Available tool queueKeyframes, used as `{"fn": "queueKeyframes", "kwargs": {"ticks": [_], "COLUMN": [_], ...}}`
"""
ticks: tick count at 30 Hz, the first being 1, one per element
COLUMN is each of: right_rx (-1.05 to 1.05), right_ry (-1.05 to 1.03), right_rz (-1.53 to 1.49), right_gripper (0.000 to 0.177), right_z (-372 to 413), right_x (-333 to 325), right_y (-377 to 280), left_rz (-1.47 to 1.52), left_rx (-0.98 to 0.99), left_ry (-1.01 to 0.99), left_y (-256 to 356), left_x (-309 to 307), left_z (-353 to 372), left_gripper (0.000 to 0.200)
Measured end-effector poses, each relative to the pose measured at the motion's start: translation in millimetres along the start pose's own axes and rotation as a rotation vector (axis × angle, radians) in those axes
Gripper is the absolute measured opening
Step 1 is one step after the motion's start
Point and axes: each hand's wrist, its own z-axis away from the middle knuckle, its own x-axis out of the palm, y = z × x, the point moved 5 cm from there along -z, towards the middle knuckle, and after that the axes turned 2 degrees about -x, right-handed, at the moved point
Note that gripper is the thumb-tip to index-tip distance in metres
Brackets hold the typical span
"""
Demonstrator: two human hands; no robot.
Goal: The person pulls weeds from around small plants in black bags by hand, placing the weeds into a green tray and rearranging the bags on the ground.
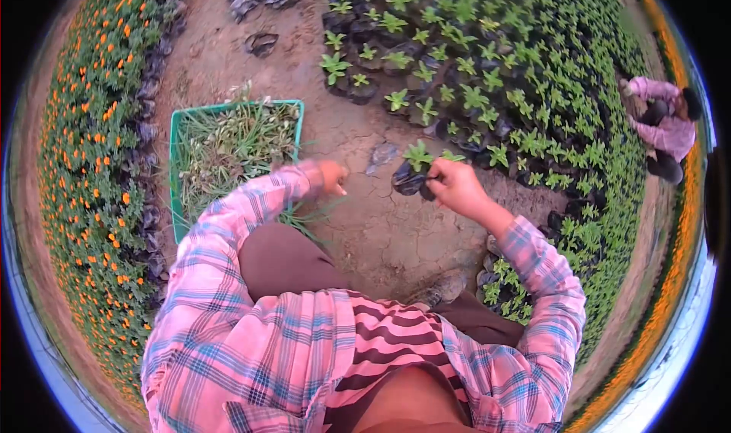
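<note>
My right hand [461,188] is closed, its thumb and fingers pinching the rim of a black plastic grow bag [409,180]. A small green seedling [418,156] stands in that bag, at the near edge of the seedling block. Slightly blurred, my left hand [333,178] hovers just right of a green crate [299,132]. Its fingers are loosely bent and apart, and I see nothing in them. Pulled weeds [232,148] fill the crate, with long grass blades hanging over its near right side.
Rows of bagged seedlings [472,94] spread across the right. Orange-flowered plants [95,174] line the left. Crumpled black bags [263,45] lie on the bare soil [373,227] ahead, and a flattened piece of plastic [383,155] nearer. Another person [666,128] crouches at far right.
</note>
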Motion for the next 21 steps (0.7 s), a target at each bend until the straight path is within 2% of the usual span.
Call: {"fn": "queueKeyframes", "kwargs": {"ticks": [2,3,5,6,8,10,12,13,15,16,18,19,21], "right_rx": [0.021,0.034,-0.408,-0.397,-0.287,-0.245,-0.183,-0.142,-0.094,-0.091,-0.067,-0.002,0.095], "right_ry": [0.004,-0.012,0.241,0.229,0.342,0.367,0.365,0.396,0.468,0.525,0.516,0.533,0.609], "right_rz": [0.057,0.075,0.404,0.412,0.466,0.558,0.608,0.617,0.517,0.421,0.433,0.399,0.376], "right_gripper": [0.010,0.010,0.013,0.013,0.010,0.011,0.014,0.019,0.023,0.027,0.027,0.025,0.022], "right_z": [-27.7,-43.6,-73.5,-89.6,-122.2,-157.1,-179.7,-185.2,-160.9,-145.3,-109.1,-90.3,-50.0], "right_x": [27.4,41.9,57.4,68.9,88.2,113.9,137.0,145.9,141.6,139.2,138.1,137.1,132.6], "right_y": [-14.0,-14.6,-38.1,-43.7,-48.7,-33.4,-11.2,-0.1,-18.8,-28.4,-13.4,1.0,36.1], "left_rz": [0.087,0.044,0.076,0.076,0.117,0.144,0.133,0.124,0.324,0.316,0.540,0.535,0.529], "left_rx": [-0.018,-0.012,-0.031,-0.055,-0.044,-0.023,-0.015,0.013,-0.003,0.017,0.041,0.061,-0.101], "left_ry": [0.179,0.204,0.200,0.192,0.209,0.201,0.294,0.263,0.238,0.221,0.196,0.177,0.330], "left_y": [-4.9,5.8,11.4,8.9,3.0,-2.9,-0.1,-0.4,-7.0,-6.8,-3.5,0.3,-3.5], "left_x": [30.0,28.3,22.1,22.0,23.5,28.6,29.4,30.1,27.2,20.6,7.4,4.1,-9.6], "left_z": [-1.4,6.2,11.1,9.6,5.7,3.5,5.7,4.0,3.1,4.8,7.9,1.3,-13.1], "left_gripper": [0.038,0.038,0.037,0.037,0.038,0.038,0.039,0.039,0.040,0.040,0.043,0.043,0.042]}}
